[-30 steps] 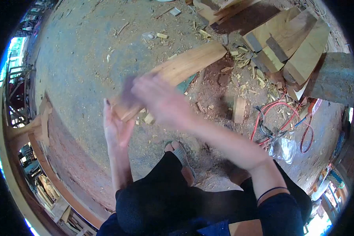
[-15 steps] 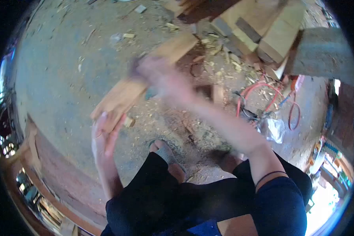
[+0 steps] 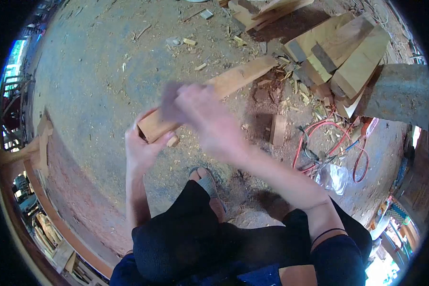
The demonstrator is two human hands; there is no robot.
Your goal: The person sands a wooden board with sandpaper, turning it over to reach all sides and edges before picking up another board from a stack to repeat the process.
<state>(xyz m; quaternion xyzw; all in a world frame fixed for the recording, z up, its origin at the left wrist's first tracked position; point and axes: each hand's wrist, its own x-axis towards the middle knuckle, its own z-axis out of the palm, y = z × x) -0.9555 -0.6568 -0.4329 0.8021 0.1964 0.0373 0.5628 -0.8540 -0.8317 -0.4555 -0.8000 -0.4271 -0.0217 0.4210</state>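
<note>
A long, narrow wooden board [image 3: 243, 76] slants across the middle of the view, its far end towards the upper right. My left hand [image 3: 142, 147] is closed around the near end, thumb on one side and fingers on the other. Over the board, a little beyond that grip, is my right hand [image 3: 206, 110], smeared by motion. Its fingers are closed on a dark greyish piece [image 3: 170, 103] that lies against the board's upper face; blur hides its exact kind. A small wood offcut [image 3: 173, 141] shows beside my left thumb.
Thick timber pieces [image 3: 360, 59] are stacked at the upper right, near a grey sheet [image 3: 398, 90]. Red cable [image 3: 298, 145] coils beside a clear plastic bag [image 3: 336, 178]. A short wood block [image 3: 278, 129] stands on the chip-strewn floor, beyond my feet.
The view has shifted, so the floor and board appear further right. My left hand now wraps the board's end more fully. My right hand is still on the board with the greyish piece.
</note>
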